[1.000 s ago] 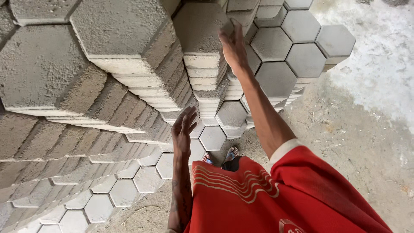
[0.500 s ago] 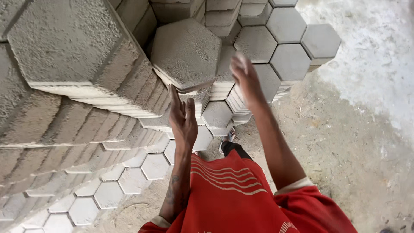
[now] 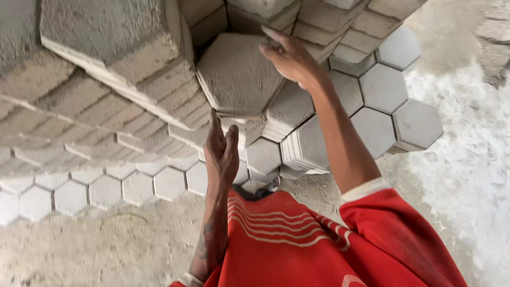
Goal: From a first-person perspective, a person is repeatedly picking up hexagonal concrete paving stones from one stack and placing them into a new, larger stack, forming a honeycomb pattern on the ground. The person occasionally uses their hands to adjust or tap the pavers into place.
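Note:
A grey hexagonal concrete paver (image 3: 234, 79) lies on top of a tall stack right in front of me. My right hand (image 3: 289, 56) rests on its far right edge with the fingers spread over the top face; the thumb is hidden. My left hand (image 3: 222, 151) is held flat and upright, its fingertips touching the stack just under the paver's near left edge. Neither hand holds anything. My red striped shirt (image 3: 297, 239) fills the bottom of the view.
More stacks of hexagonal pavers (image 3: 106, 79) rise at the left and behind. A single layer of pavers (image 3: 106, 188) covers the sandy ground at the left, and lower stacks (image 3: 393, 106) stand at the right. Pale, dusty concrete floor (image 3: 467, 170) lies further right.
My right hand has pulled back from a farther stack onto the near top paver. My left hand has risen to the stack's near side. The view has closed in.

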